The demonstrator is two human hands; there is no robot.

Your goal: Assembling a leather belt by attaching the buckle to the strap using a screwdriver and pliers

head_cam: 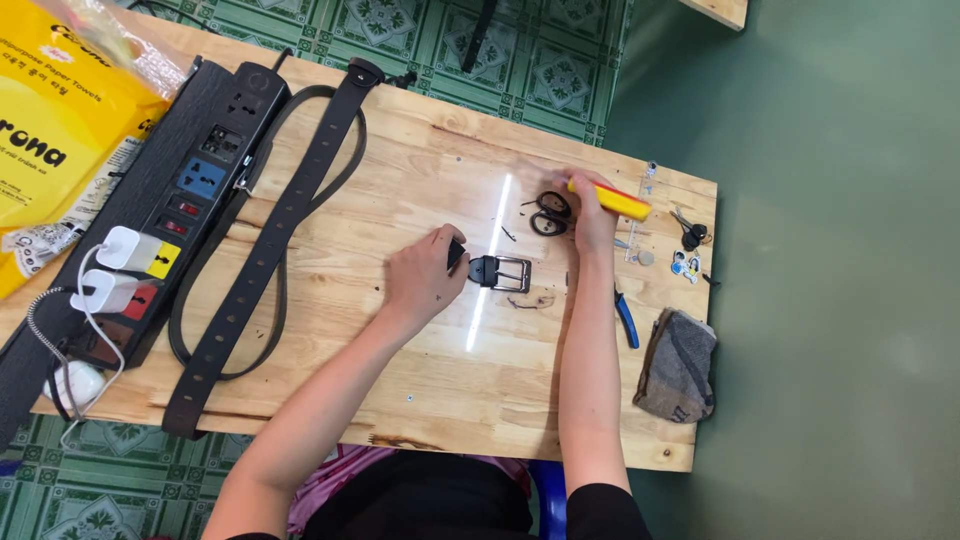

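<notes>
My left hand (pixel 425 275) rests on the wooden tabletop (pixel 420 380), its fingers clenched on the black strap end of a belt buckle (pixel 500 272), which lies flat near the tabletop's middle with its metal frame pointing right. My right hand (pixel 592 215) reaches further out, forearm stretched straight across the wood, fingers grasping a yellow tool with a red tip (pixel 612 200). Black-handled scissors (pixel 550 213) lie just beside that hand. A long dark leather belt (pixel 270 250) loops on the left, next to a black power strip (pixel 170 215) holding two white chargers (pixel 125 270). Blue-handled pliers (pixel 626 318), keys (pixel 690 233) and a grey cloth (pixel 680 365) sit at the right.
</notes>
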